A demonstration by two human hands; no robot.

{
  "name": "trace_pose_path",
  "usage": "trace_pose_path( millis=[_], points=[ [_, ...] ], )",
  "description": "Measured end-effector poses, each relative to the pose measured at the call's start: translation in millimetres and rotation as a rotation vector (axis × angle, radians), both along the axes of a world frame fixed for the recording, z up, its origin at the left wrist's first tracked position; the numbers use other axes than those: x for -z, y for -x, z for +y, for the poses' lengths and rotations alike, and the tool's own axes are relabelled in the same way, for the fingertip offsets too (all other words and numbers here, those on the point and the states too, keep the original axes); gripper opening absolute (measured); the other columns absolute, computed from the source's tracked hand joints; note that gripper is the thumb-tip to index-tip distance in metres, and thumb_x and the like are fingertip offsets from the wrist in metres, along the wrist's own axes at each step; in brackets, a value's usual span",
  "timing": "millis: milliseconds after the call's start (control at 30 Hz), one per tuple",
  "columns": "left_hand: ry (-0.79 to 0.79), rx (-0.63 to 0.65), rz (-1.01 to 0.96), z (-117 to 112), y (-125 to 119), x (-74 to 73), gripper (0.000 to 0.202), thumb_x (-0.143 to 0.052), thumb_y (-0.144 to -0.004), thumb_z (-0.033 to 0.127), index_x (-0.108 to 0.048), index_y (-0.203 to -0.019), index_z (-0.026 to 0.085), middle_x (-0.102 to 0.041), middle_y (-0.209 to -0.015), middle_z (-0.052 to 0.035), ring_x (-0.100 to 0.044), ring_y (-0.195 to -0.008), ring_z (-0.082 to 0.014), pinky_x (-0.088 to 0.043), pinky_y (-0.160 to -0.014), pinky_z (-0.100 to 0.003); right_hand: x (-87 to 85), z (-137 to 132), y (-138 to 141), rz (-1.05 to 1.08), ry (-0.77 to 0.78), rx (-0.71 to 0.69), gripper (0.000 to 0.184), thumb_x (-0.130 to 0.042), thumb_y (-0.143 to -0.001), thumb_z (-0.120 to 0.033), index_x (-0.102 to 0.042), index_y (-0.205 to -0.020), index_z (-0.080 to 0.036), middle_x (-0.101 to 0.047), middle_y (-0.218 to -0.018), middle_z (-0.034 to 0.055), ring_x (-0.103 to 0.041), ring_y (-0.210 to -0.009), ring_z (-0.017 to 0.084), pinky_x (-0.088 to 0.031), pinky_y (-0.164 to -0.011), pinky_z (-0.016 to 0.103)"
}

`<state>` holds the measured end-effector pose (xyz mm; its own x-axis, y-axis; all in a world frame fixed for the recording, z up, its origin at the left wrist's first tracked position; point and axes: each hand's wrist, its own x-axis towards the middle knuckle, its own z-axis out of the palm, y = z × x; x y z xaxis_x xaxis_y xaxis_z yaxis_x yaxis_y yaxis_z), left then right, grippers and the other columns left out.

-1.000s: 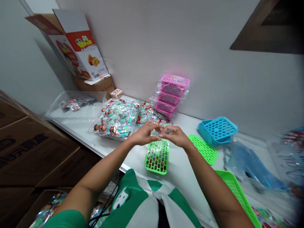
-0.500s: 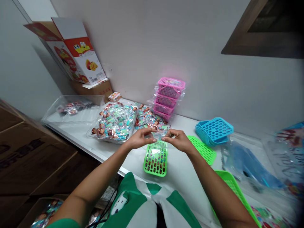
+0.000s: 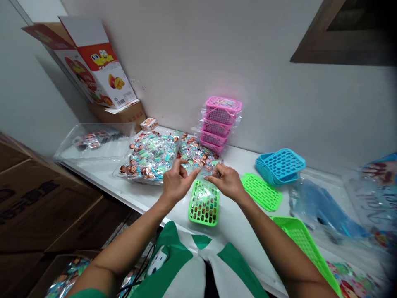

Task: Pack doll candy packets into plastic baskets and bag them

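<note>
A green lidded basket (image 3: 203, 205) stands on the white table right in front of me, with small colourful pieces showing through the holes of its lid. Clear plastic bag film (image 3: 201, 174) covers it and reaches up between my hands. My right hand (image 3: 228, 182) pinches the far end of this bag between thumb and fingers. At the bag's left side, my left hand (image 3: 178, 182) has its thumb and fingers apart, with nothing visible between them. Beyond my hands lie colourful wrapped candies (image 3: 198, 151).
Pink baskets (image 3: 220, 124) are stacked against the wall. A big bag of candies (image 3: 150, 157) lies left. To the right are a green lid (image 3: 262, 191), blue baskets (image 3: 279, 167), a green basket (image 3: 305, 244) and plastic bags (image 3: 331, 215). Cartons (image 3: 40, 207) stand lower left.
My left hand has let go of the bag's end and spread, shifting slightly left. My right hand still pinches the film. The view has tilted a little.
</note>
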<state>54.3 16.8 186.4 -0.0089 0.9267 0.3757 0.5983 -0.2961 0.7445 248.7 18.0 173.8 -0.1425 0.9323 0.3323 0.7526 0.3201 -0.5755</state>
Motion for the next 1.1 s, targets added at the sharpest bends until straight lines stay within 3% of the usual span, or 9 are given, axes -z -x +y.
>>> trace_pose_path(
  millis=[133,267,367,533,633,767,833,967,1100],
  points=[
    [0.172,0.134,-0.152,-6,-16,23.8,0.041,-0.066,-0.075,0.040,-0.053,-0.109,0.021,-0.065,-0.065,0.0032,-0.060,-0.057,-0.0135,-0.043,-0.055,-0.023,6.5,-8,17,-0.044,-0.096,-0.045,0.022,-0.065,-0.079,-0.034,-0.051,-0.070,-0.020,-0.057,-0.069,-0.0007,-0.051,-0.068,0.014,-0.032,-0.064,0.026],
    [0.157,0.160,-0.338,4,-19,44.7,0.017,-0.058,-0.077,0.026,-0.059,-0.093,0.020,-0.065,-0.073,0.0008,-0.061,-0.065,-0.0125,-0.044,-0.059,-0.022,15.4,-13,19,0.104,0.104,-0.153,0.027,-0.065,-0.078,-0.043,-0.052,-0.074,-0.020,-0.057,-0.068,-0.0027,-0.051,-0.063,0.013,-0.033,-0.058,0.024],
    [0.108,0.122,-0.309,7,-10,44.2,0.022,-0.056,-0.074,0.020,-0.058,-0.096,0.019,-0.059,-0.068,0.0035,-0.055,-0.058,-0.0099,-0.041,-0.056,-0.020,16.7,-10,11,0.182,0.200,-0.235,0.026,-0.057,-0.085,-0.044,-0.053,-0.075,-0.020,-0.058,-0.068,-0.0026,-0.051,-0.062,0.012,-0.035,-0.057,0.023],
    [-0.050,0.068,0.123,2,10,34.6,0.037,-0.052,-0.071,0.013,-0.054,-0.107,0.020,-0.053,-0.063,0.0052,-0.051,-0.056,-0.0113,-0.040,-0.060,-0.024,8.5,-1,3,-0.149,-0.190,0.051,0.022,-0.048,-0.091,-0.035,-0.056,-0.081,-0.018,-0.061,-0.083,0.0062,-0.053,-0.081,0.019,-0.035,-0.071,0.029],
    [-0.086,0.057,0.242,-2,18,32.0,0.033,-0.053,-0.073,0.015,-0.054,-0.106,0.019,-0.055,-0.067,0.0030,-0.053,-0.062,-0.0140,-0.042,-0.063,-0.026,7.9,2,10,-0.329,-0.288,0.096,0.021,-0.043,-0.094,-0.033,-0.057,-0.087,-0.018,-0.061,-0.085,0.0076,-0.052,-0.077,0.019,-0.032,-0.069,0.030],
    [-0.204,-0.046,0.207,-8,21,26.1,0.055,-0.064,-0.076,0.036,-0.045,-0.124,0.018,-0.059,-0.102,-0.0081,-0.056,-0.094,-0.0213,-0.045,-0.082,-0.034,12.8,4,28,-0.395,-0.264,-0.015,0.024,-0.040,-0.095,-0.033,-0.056,-0.087,-0.018,-0.062,-0.077,0.0054,-0.053,-0.069,0.018,-0.030,-0.063,0.028],
    [-0.241,-0.013,0.268,-10,22,25.6,0.060,-0.066,-0.074,0.044,-0.046,-0.124,0.019,-0.057,-0.112,-0.0106,-0.053,-0.103,-0.0245,-0.044,-0.087,-0.037,13.7,5,36,-0.345,-0.247,-0.108,0.022,-0.041,-0.095,-0.033,-0.055,-0.087,-0.018,-0.062,-0.078,0.0050,-0.055,-0.070,0.017,-0.031,-0.063,0.027],
    [-0.157,0.061,0.293,-13,29,37.2,0.021,-0.052,-0.086,0.033,-0.057,-0.103,0.020,-0.062,-0.093,-0.0055,-0.058,-0.089,-0.0195,-0.045,-0.080,-0.032,11.3,5,42,-0.240,-0.154,-0.273,0.018,-0.044,-0.094,-0.032,-0.054,-0.089,-0.018,-0.063,-0.080,0.0044,-0.056,-0.071,0.016,-0.033,-0.063,0.026],
    [-0.120,0.002,0.223,-16,41,49.9,0.019,-0.044,-0.086,0.017,-0.057,-0.100,0.019,-0.061,-0.088,-0.0039,-0.058,-0.078,-0.0155,-0.045,-0.075,-0.028,12.0,1,42,-0.248,-0.065,-0.335,0.015,-0.048,-0.092,-0.032,-0.056,-0.094,-0.019,-0.064,-0.082,0.0041,-0.057,-0.075,0.017,-0.035,-0.066,0.026]
  ],
)
